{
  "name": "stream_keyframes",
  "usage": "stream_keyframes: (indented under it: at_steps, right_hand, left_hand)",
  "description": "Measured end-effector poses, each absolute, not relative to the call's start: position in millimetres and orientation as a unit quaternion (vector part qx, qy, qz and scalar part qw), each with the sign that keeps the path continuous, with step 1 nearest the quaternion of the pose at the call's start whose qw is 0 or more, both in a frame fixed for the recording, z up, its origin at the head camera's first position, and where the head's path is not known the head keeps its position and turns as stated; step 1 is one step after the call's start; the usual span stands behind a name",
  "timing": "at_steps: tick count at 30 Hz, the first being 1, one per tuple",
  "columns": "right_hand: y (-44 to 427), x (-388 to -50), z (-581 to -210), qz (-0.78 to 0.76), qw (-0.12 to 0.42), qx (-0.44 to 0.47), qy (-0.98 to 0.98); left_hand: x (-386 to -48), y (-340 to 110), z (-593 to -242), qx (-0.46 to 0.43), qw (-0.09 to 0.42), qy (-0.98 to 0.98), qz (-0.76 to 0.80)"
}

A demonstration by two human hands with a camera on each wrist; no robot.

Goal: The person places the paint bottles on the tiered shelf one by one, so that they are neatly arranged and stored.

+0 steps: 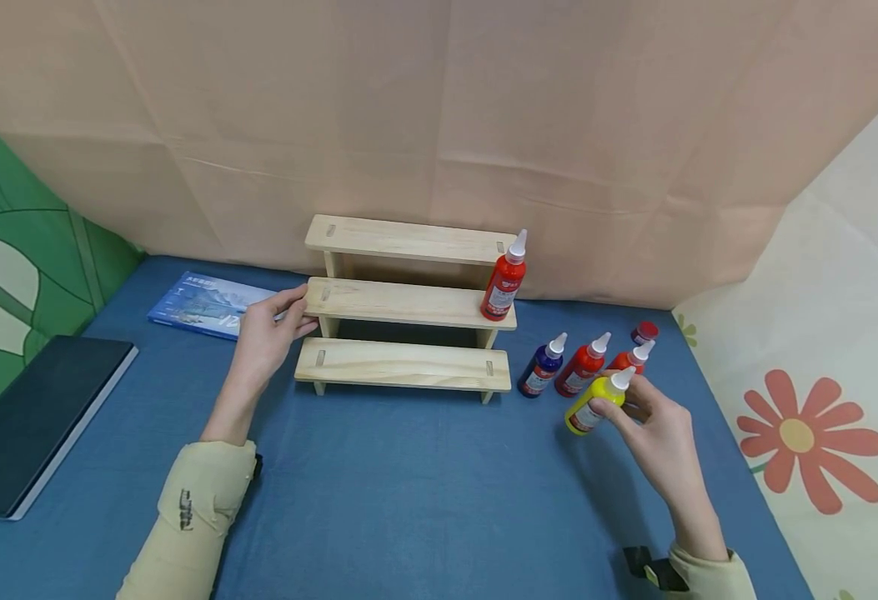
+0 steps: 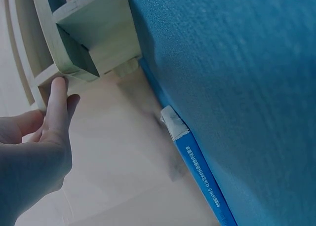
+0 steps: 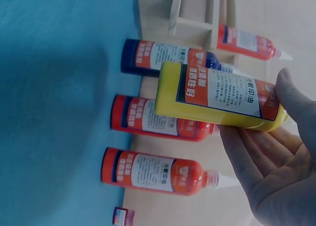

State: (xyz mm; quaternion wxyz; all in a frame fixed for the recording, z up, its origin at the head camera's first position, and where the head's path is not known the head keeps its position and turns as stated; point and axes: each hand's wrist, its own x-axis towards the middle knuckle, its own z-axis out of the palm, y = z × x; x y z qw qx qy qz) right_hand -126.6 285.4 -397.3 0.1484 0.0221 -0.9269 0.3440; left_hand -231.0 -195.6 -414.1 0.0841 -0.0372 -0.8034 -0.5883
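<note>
My right hand (image 1: 656, 433) pinches a yellow bottle (image 1: 587, 410) near its top, tilted and held off the table; the right wrist view shows the yellow bottle (image 3: 222, 95) between the thumb and fingers of that hand (image 3: 281, 171). My left hand (image 1: 268, 337) touches the left end of the middle tier of a wooden three-tier stand (image 1: 401, 365); in the left wrist view its fingertips lie against the wood (image 2: 98, 33). A red bottle (image 1: 502, 287) stands at the middle tier's right end. Behind the yellow bottle are a blue bottle (image 1: 540, 371) and two red bottles (image 1: 581, 369).
A small red-capped jar (image 1: 644, 332) sits at the back right. On the left lie a blue booklet or flat box (image 1: 209, 304) and a dark notebook (image 1: 37, 421). A beige cloth (image 1: 439, 125) hangs behind the stand.
</note>
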Motion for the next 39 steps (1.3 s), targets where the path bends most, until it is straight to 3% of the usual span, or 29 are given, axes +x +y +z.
stream_keyframes:
  at_steps: [39]
  right_hand:
    - [240,-154,-365,0.39,0.15,0.099,-0.903]
  left_hand:
    - [-231,-196,-414,-0.041,0.083,-0.803,-0.588]
